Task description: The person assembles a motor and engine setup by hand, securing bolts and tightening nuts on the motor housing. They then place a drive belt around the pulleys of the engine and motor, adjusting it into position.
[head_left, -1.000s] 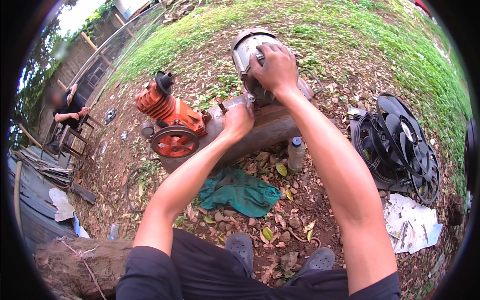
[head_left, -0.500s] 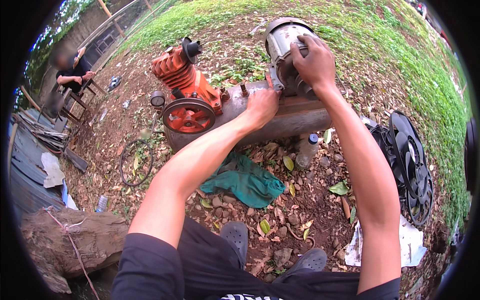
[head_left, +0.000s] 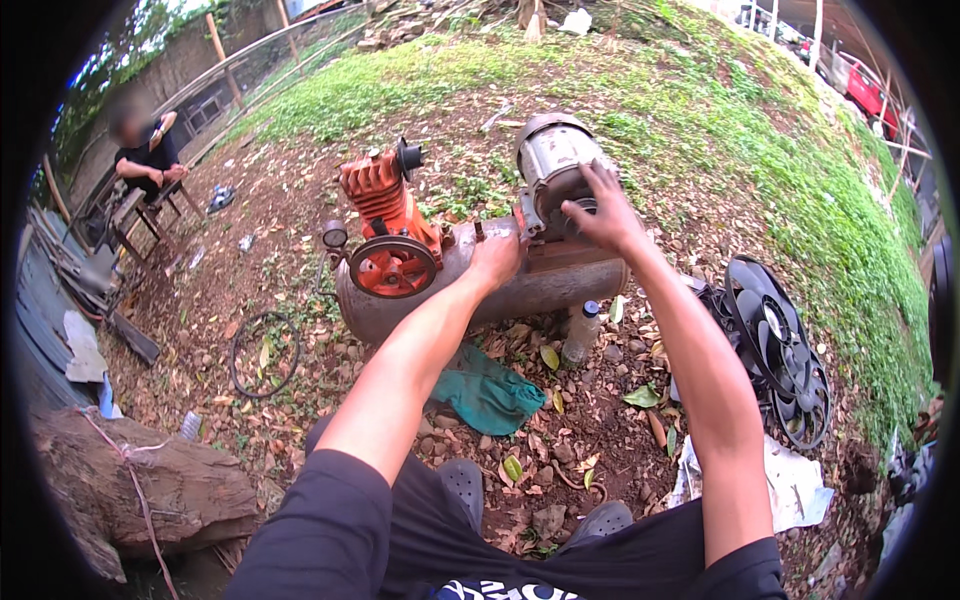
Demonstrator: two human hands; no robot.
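Observation:
An air compressor lies ahead of me, with a long rusty tank (head_left: 365,312). On its left end sits an orange finned pump head (head_left: 375,192) with a red-spoked flywheel (head_left: 393,268) and a round pressure gauge (head_left: 335,235). A grey electric motor (head_left: 556,160) stands tilted on the right end. My left hand (head_left: 497,259) is closed at the metal bracket (head_left: 530,212) under the motor's left side; what its fingers grip is hidden. Fingers spread, my right hand (head_left: 608,212) is at the motor's near right side, partly covering its lower end. I see nothing held in it.
A green cloth (head_left: 487,393) and a clear bottle (head_left: 580,338) with a blue cap lie before the tank. A black fan assembly (head_left: 785,335) stands to the right. Leftward are a belt loop (head_left: 234,362), a log (head_left: 150,490) and a seated person (head_left: 150,160).
My right hand has come off the top of the motor housing and moved down its near side, fingers spreading. My left hand stays at the bracket. The view has tilted upward.

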